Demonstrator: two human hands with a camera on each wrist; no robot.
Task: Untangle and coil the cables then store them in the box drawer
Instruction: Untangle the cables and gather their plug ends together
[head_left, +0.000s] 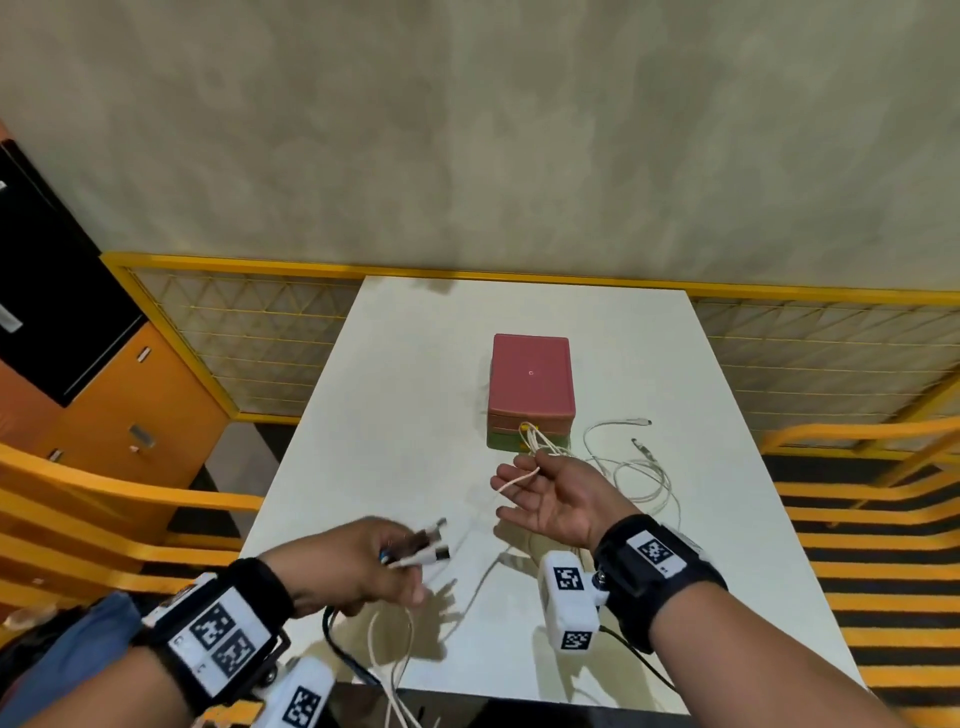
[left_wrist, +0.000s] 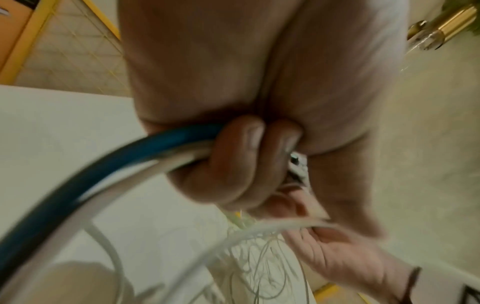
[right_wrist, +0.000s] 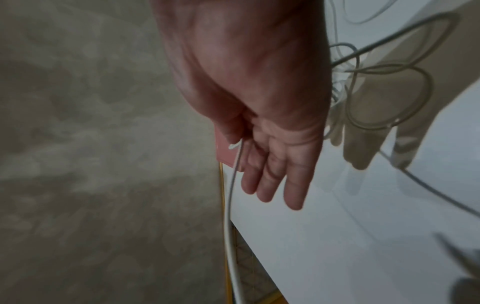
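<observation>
One white surface (head_left: 395, 395) carries everything, its far edge against a yellow mesh rail (head_left: 244, 317) and its near edge just under the wrists; orange slatted seating flanks it on both sides. One box (head_left: 531, 384), pink on top with a green layer beneath, stands toward the far middle of the surface, and bare surface lies open to the left of the box and behind it. Just right of the box and in front of it, a tangle of thin white cables (head_left: 636, 470) sprawls in loops, with two plug ends lying free to the box's right; how many separate cables it holds cannot be told. The right hand (head_left: 545, 493) hovers just in front of the box, palm up with the fingers (right_wrist: 270, 185) straight and spread, while thumb and forefinger pinch one white cable (right_wrist: 230, 205) that runs off toward the left hand (head_left: 358, 564). That hand is nearer the front edge, left of the box, fingers (left_wrist: 244, 162) curled tight round a bundle: one blue cable (left_wrist: 85, 176) and at least one white one, with some three plug ends (head_left: 434, 543) poking out past the knuckles, blurred. The bundle's slack hangs over the front edge.
</observation>
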